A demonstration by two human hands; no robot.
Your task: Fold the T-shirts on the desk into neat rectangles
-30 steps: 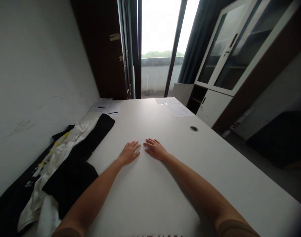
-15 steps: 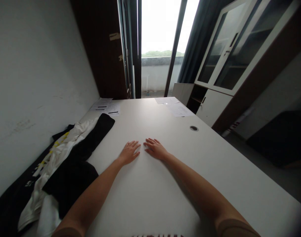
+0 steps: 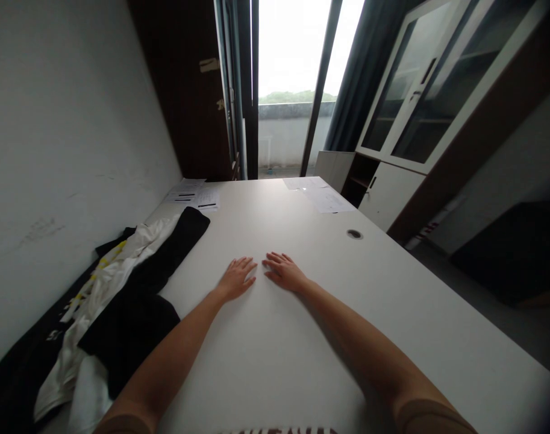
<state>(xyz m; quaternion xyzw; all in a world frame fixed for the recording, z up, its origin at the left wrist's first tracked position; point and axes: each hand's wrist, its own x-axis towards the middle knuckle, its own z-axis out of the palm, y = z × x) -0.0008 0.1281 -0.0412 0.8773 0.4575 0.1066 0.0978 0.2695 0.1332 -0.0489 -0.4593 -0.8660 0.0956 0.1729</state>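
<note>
My left hand [image 3: 237,279] lies palm down on the white table [image 3: 275,349], fingers stretched out and thumb apart. Beside it, a small gap away, my right hand [image 3: 284,271] rests flat in the same way. Neither hand holds anything. To the left of my left forearm lies a heap of clothes: a black garment [image 3: 132,322] on top, with a white garment [image 3: 98,307] partly beneath it along the wall side. Part of the heap is hidden under the black cloth.
Printed papers [image 3: 196,194] lie at the far left corner, and more sheets [image 3: 326,199] at the far right. A round cable hole [image 3: 355,234] sits near the right edge. A wall [image 3: 76,150] borders the left; a white cabinet [image 3: 392,193] stands beyond the right edge.
</note>
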